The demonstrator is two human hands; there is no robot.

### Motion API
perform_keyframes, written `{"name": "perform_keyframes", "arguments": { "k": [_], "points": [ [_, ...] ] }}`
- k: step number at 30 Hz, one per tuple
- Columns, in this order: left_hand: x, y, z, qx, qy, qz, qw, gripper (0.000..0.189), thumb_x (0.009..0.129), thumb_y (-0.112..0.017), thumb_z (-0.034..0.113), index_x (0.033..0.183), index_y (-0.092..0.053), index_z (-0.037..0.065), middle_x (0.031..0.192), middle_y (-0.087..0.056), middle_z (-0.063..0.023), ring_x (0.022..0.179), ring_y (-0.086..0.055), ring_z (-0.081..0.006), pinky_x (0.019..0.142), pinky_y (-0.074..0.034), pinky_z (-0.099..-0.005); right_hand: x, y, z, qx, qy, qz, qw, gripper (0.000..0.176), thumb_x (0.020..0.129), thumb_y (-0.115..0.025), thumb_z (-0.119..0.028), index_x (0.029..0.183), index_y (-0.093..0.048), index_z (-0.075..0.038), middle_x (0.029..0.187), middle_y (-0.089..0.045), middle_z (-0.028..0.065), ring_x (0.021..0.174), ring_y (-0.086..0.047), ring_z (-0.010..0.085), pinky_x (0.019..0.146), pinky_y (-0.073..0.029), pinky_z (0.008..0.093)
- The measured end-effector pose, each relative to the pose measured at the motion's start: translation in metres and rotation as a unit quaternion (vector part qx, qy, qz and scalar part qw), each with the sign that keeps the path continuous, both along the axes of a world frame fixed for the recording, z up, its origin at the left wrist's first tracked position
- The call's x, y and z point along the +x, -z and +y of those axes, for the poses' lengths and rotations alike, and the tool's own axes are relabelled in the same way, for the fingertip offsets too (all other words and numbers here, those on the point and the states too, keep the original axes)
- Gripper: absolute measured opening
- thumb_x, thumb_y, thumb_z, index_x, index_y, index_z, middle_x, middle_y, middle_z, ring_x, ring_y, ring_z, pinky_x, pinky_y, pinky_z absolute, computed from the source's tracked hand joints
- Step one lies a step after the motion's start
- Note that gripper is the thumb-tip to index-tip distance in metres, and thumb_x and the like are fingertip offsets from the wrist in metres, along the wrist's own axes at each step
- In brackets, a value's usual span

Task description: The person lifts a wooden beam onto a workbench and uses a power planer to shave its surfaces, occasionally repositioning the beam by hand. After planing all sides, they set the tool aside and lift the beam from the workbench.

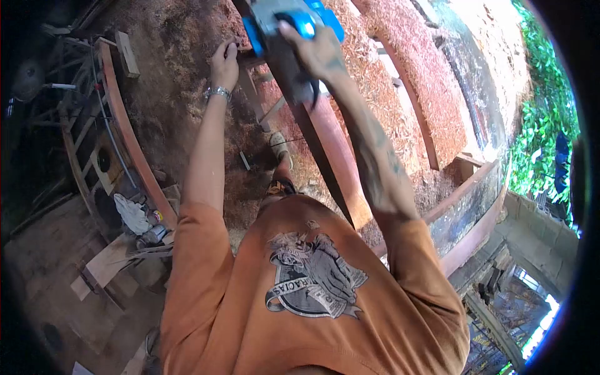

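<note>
Head view: plank [334, 147] being flanked by shavings [400, 109]; blue-grey planer [304, 27] being gripped by right hand [320, 55]; left hand [225, 65] grip unclear.

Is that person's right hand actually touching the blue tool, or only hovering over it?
Touching. The head view shows the right hand wrapped over the top of the blue tool, thumb lying across its handle.

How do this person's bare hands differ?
The left bare hand wears a silvery metal wristband; the right bare hand has none, but shows tattoo marks. The right hand grasps a blue-and-grey power tool; the left hand curls beside it. Both reach forward.
</note>
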State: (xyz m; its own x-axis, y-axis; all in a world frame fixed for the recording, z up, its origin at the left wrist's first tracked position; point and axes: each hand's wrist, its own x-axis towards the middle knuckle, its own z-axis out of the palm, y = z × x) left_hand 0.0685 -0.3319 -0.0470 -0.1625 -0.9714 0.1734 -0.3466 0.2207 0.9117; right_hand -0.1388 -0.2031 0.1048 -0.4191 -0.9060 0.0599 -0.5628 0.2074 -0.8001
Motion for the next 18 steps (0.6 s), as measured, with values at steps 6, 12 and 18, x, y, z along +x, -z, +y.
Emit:
{"name": "perform_keyframes", "arguments": {
  "k": [6,12,18],
  "points": [
    [-0.023,0.036,-0.002,0.098,0.087,0.034,0.991,0.06,0.094,-0.069,0.045,0.129,-0.063,-0.004,0.124,-0.069,-0.0218,0.118,-0.066,-0.0276,0.099,-0.052,-0.0389,0.022,-0.044,0.277,0.125,0.043,-0.175,0.976,0.048,0.092,-0.074,-0.043,0.112,-0.069,0.001,0.077,-0.068,0.01,0.071,-0.063,0.0207,0.07,-0.051,0.0379],
    [-0.082,0.025,0.041,0.07,0.086,-0.125,0.986,0.086,0.078,-0.086,0.046,0.138,-0.054,-0.007,0.139,-0.061,-0.0221,0.126,-0.062,-0.0301,0.099,-0.055,-0.0377,0.04,-0.049,0.527,0.204,0.098,-0.236,0.945,0.045,0.085,-0.078,-0.038,0.097,-0.064,0.002,0.07,-0.059,0.0028,0.065,-0.051,0.0126,0.059,-0.043,0.0322],
    [-0.087,-0.022,0.064,0.219,0.08,0.081,0.969,0.069,0.078,-0.088,0.017,0.134,-0.055,-0.006,0.124,-0.068,-0.018,0.106,-0.069,-0.0262,0.089,-0.059,-0.0354,0.033,-0.043,0.548,0.218,0.055,-0.232,0.946,0.052,0.087,-0.077,-0.044,0.105,-0.065,0.003,0.074,-0.063,0.0055,0.068,-0.056,0.0141,0.062,-0.046,0.0325]
  ]
}}
